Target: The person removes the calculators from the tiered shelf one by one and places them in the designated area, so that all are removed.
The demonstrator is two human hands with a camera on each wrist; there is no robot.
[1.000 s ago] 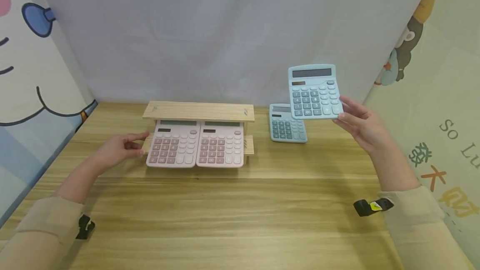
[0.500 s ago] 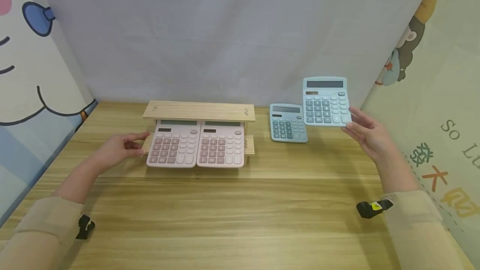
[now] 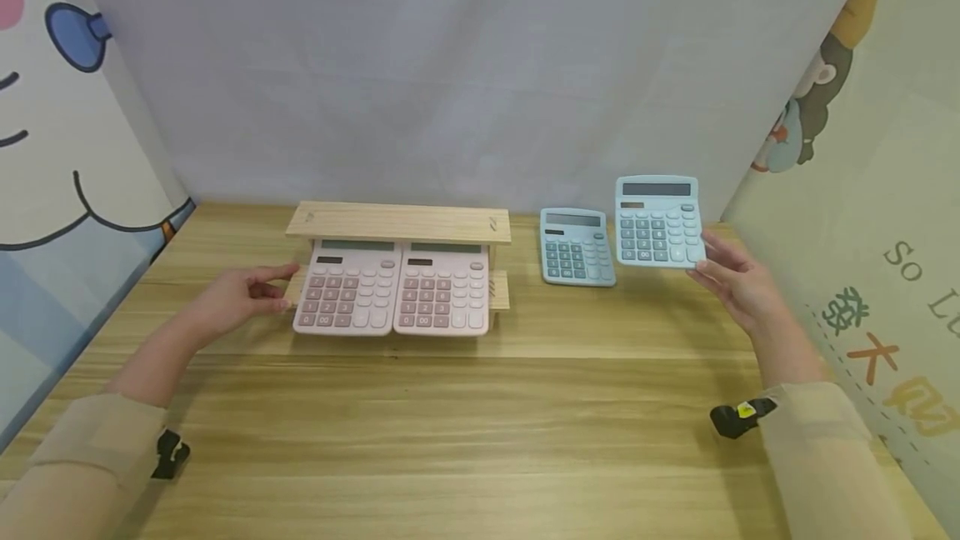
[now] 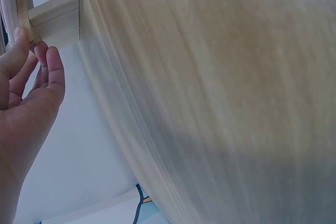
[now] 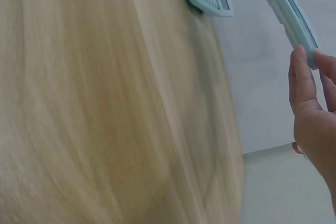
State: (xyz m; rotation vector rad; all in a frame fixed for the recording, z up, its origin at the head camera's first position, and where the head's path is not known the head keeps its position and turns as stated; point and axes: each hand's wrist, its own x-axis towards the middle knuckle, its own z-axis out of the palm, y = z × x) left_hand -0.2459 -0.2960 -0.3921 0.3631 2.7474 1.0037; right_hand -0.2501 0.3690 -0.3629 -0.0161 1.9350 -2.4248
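My right hand point(image 3: 742, 286) pinches a light blue calculator point(image 3: 658, 227) by its lower right corner, holding it in the air with its face toward me. A second blue calculator point(image 3: 576, 248) lies on the table just left of it. On the left, two pink calculators point(image 3: 345, 294) lean side by side on a small two-tier wooden rack point(image 3: 397, 222), their top edges under its upper board. My left hand point(image 3: 240, 298) pinches the left end of the rack's lower board point(image 4: 58, 17) between thumb and fingers, as the left wrist view shows.
The wooden table point(image 3: 465, 432) reaches back to a grey curtain point(image 3: 420, 90). Cartoon-printed panels point(image 3: 862, 273) rise at the left and right sides. Both wrists wear black straps point(image 3: 738, 417).
My right hand has lowered the held blue calculator and moved it right, so it no longer overlaps the one on the table. My left hand and the rack have stayed still.
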